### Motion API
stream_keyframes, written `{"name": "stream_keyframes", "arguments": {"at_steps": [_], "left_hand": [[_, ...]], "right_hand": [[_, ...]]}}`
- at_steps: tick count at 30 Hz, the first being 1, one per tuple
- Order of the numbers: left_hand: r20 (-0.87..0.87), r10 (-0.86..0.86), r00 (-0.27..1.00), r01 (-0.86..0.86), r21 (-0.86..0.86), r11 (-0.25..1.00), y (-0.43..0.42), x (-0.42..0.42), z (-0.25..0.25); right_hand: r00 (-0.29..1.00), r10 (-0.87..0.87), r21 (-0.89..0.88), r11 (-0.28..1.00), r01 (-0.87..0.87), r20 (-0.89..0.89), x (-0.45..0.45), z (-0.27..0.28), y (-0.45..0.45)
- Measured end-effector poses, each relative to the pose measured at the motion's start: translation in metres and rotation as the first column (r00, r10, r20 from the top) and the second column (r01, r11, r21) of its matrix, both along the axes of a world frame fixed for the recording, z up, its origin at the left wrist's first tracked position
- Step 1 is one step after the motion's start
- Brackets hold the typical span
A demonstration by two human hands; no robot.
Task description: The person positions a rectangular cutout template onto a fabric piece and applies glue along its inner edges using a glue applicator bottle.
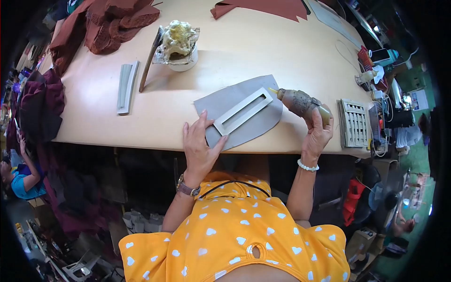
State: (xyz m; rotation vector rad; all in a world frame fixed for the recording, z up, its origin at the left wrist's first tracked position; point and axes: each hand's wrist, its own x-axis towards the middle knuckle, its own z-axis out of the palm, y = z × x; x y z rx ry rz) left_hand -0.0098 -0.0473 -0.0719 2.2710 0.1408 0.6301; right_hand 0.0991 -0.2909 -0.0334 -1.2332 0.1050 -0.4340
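The top [221, 244] is orange-yellow, scattered with white hearts [241, 240], short-sleeved, with a keyhole opening [256, 252] near the neckline. A thin black cord [232, 181] curves across its lower part. The left wrist [192, 178] wears a dark-strapped watch [188, 189], the right wrist [309, 157] a bracelet [308, 167] of pale round beads.

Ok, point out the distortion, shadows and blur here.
All in the head view: fisheye distortion bends the tabletop toward its sides; corners go black; a soft shadow lies beside the white tub; left hand and bottle look fairly clear, side clutter less readable.
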Motion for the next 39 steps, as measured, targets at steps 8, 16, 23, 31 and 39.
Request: {"name": "stream_keyframes", "arguments": {"at_steps": [8,16,23,31,39], "left_hand": [[0.016,0.001,1.000,-0.001,0.004,1.000,0.001,-0.001,0.000],[0.010,-0.004,1.000,0.004,-0.006,1.000,0.001,-0.001,0.001],[0.012,-0.004,1.000,0.004,0.019,1.000,0.001,0.000,0.001],[0.001,0.001,1.000,-0.001,0.009,1.000,0.001,0.000,0.001],[-0.001,0.009,1.000,-0.009,0.017,1.000,0.000,0.000,0.001]], "right_hand": [[0.998,-0.050,-0.161,0.985,0.057,0.047,0.010,-0.017,0.009],[0.997,-0.034,-0.228,0.972,0.049,0.071,0.008,-0.012,0.011],[0.995,0.045,-0.339,0.941,-0.013,0.088,0.008,-0.012,0.003],[0.982,0.160,-0.347,0.931,-0.116,0.103,0.009,-0.011,-0.003],[0.957,0.278,-0.334,0.913,-0.236,0.083,-0.016,-0.014,0.013]]}}
